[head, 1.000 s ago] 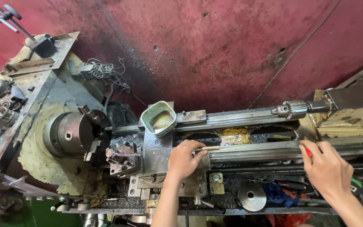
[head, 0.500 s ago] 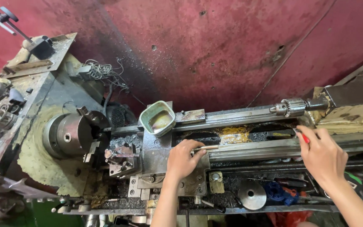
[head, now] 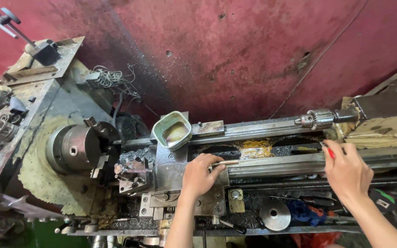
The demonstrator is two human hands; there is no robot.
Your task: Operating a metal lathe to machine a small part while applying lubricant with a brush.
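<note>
An old, greasy metal lathe (head: pixel 272 158) lies across the view. My left hand (head: pixel 199 174) rests on the carriage and grips a short thin metal rod (head: pixel 226 162) that points right along the bed. My right hand (head: pixel 345 172) is at the right end of the bed, just below the tailstock, and pinches a small red-handled tool (head: pixel 329 151). The drill chuck (head: pixel 317 119) on the tailstock points left above the bed. The three-jaw chuck (head: pixel 76 148) sits at the left, with the tool post (head: pixel 132 173) between it and my left hand.
A small green tub (head: pixel 172 130) of brownish liquid stands on the carriage's far side. A round metal disc (head: pixel 275 214) and blue items lie on the front tray. The headstock (head: pixel 19 115) with levers fills the left. A dark red wall (head: pixel 235 55) stands behind.
My right hand has moved up and to the left, from the front tray area onto the bed by the tailstock. My left hand has stayed on the carriage with the rod.
</note>
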